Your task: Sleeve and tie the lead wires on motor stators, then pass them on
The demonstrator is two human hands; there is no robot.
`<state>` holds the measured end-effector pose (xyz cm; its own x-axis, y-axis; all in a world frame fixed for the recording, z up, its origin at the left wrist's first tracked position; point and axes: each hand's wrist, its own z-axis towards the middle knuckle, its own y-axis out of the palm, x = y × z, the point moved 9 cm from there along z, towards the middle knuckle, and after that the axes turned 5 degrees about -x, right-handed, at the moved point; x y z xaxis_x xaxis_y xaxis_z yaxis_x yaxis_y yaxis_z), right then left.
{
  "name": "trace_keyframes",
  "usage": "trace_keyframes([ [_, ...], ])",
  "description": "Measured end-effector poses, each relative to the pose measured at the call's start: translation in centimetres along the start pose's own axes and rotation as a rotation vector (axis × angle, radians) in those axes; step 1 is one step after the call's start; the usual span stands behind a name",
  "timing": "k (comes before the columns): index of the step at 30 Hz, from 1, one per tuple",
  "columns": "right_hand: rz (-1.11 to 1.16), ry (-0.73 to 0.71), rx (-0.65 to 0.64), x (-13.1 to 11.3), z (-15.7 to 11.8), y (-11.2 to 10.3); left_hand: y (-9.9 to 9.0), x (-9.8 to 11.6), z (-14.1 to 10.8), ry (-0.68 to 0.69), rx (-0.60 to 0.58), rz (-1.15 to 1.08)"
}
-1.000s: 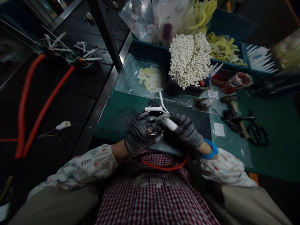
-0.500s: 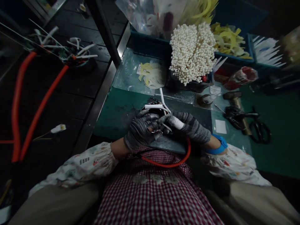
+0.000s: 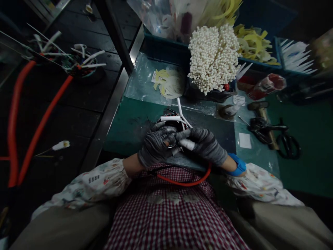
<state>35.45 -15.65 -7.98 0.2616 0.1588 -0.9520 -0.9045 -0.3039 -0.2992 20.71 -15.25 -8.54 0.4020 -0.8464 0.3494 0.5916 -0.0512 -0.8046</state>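
A wound motor stator (image 3: 172, 123), seen only in part, sits at the near edge of the green bench, mostly covered by my gloved hands. My left hand (image 3: 156, 143) in a grey knit glove is curled round its left side. My right hand (image 3: 204, 143), gloved with white wrapping on a finger, is closed at the stator's right front, its fingertips meeting the left ones; what they pinch is too small to make out. One white sleeve (image 3: 170, 118) lies across the stator's top, another white sleeve (image 3: 180, 107) sticks up behind. An orange cable sleeve (image 3: 188, 184) loops below, across the checked apron.
Behind stand a bundle of thin white tubes (image 3: 212, 59) and a bin of yellow strips (image 3: 256, 45). To the right lie a hammer (image 3: 262, 109) and black scissors (image 3: 288, 142). At left, orange sleeves (image 3: 44, 128) run to other wound stators (image 3: 84, 64).
My right hand has shifted slightly down and left, its white-wrapped finger now nearer my left fingers. My left hand and the stator stay in place.
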Motion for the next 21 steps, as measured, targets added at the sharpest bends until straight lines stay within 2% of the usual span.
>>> trace_keyframes([
  [2,0.004,-0.071,-0.025,-0.3,-0.7,0.1,0.0,0.0,0.0,-0.001,-0.006,-0.018],
  [3,0.01,-0.061,-0.002,-0.2,-0.9,-0.2,0.0,0.1,0.0,0.003,-0.01,-0.024],
  [6,0.03,0.09,0.109,0.8,-0.7,-1.4,-0.1,0.0,0.0,0.011,-0.013,-0.023],
  [8,0.036,0.14,0.123,0.7,-0.1,-1.5,-0.2,-0.1,-0.1,0.015,-0.009,-0.03],
  [12,0.036,0.112,0.113,0.0,0.8,-1.2,0.0,-0.1,0.0,0.021,-0.014,-0.047],
  [15,0.014,0.064,0.117,0.1,0.2,-0.9,-0.4,0.1,0.1,0.02,0.035,-0.03],
  [16,-0.001,0.026,0.094,0.1,-0.1,-0.6,-0.6,0.2,0.2,0.022,0.052,-0.025],
  [19,-0.018,-0.089,-0.087,0.5,-1.1,1.3,-0.7,0.4,0.3,0.018,0.05,-0.036],
  [21,0.014,-0.056,-0.124,1.5,-1.6,1.7,-0.6,0.4,0.3,0.021,0.034,-0.044],
])
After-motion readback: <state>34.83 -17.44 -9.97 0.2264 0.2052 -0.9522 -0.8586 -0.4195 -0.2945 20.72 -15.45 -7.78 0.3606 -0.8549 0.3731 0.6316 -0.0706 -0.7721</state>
